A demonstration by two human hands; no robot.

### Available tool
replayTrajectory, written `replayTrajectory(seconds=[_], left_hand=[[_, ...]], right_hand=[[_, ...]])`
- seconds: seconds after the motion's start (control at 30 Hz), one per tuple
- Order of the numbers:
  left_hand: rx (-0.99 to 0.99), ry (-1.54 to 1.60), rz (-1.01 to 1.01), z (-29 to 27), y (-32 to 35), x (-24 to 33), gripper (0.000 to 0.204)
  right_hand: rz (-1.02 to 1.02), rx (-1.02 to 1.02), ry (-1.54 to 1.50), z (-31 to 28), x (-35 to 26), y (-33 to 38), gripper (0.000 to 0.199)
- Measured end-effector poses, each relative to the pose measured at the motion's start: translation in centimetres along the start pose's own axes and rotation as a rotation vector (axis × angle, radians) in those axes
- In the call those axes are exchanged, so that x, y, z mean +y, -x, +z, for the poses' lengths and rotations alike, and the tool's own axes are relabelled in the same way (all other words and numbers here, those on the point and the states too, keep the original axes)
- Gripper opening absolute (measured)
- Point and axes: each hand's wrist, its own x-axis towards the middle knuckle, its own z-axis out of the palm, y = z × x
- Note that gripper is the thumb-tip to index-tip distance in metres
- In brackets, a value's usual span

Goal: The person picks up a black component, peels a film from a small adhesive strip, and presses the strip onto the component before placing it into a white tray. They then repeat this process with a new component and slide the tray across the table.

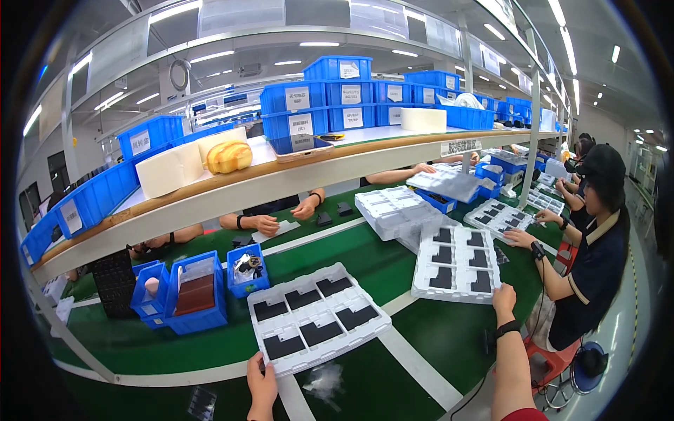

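Observation:
My left hand (261, 387) grips the near left corner of a white plastic tray (328, 354), thumb at its rim. Flat black notched pieces (319, 332) lie in its compartments. On the right, my right hand (503, 299) is closed on the near right corner of a second white tray (453, 297), which also holds flat black pieces (441, 255). Both trays rest at a slant on or just above the green work surface (428, 330); any small gap beneath is hard to make out. My fingers under the tray edges are hidden.
Clear plastic scraps (324, 382) lie near the left tray. Blue bins (203, 324) stand left of it, and stacked white trays (390, 210) sit behind. A shelf edge (281, 184) crosses above. Co-workers' hands (265, 224) are across the table; a seated person (597, 238) works at right.

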Motion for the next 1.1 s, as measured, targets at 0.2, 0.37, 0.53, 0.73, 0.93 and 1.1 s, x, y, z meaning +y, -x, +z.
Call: replayTrajectory(seconds=[0.2,0.37,0.53,0.73,0.93,1.1], left_hand=[[0.034,-0.024,0.023,0.3,-0.2,-0.5,0.030],[0.044,-0.037,0.034,0.4,-0.2,-0.6,0.030],[0.038,-0.033,0.038,0.6,-0.4,-0.5,0.030],[0.037,-0.037,0.040,0.6,-0.3,-1.0,0.031],[0.032,-0.013,0.053,0.6,-0.4,-1.3,0.031],[0.045,-0.031,0.042,0.6,-0.5,-0.6,0.031]], right_hand=[[0.041,0.033,-0.001,-1.3,-0.2,2.2,0.021],[0.062,0.052,0.001,-2.3,-0.8,4.2,0.023],[0.048,0.090,0.090,-2.8,-1.6,5.8,0.025],[0.000,-0.015,0.159,-3.7,-2.4,6.1,0.028],[-0.072,-0.186,0.159,-3.2,-1.3,1.2,0.037],[-0.036,-0.406,0.213,-1.1,-0.8,-2.1,0.043]])
